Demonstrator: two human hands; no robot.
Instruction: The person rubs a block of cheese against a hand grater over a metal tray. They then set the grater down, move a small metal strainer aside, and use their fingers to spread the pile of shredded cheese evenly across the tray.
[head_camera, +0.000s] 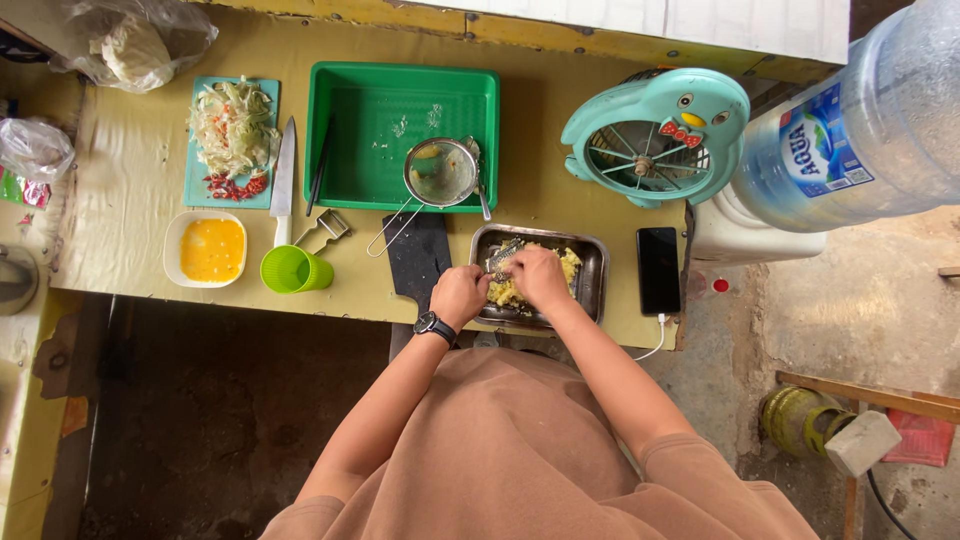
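My left hand and right hand meet over the metal tray. A phone lies right of it, a strainer behind in the plastic tub, a cup left.

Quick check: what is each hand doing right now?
Left hand: closed at the edge of the metal tray; what it grips cannot be told.
Right hand: closed over the yellow food, apparently on a grater.

Metal tray: holds yellow mash; left hand and right hand inside, gripping a grater. Phone just right of tray; strainer above-left; green cup well left.
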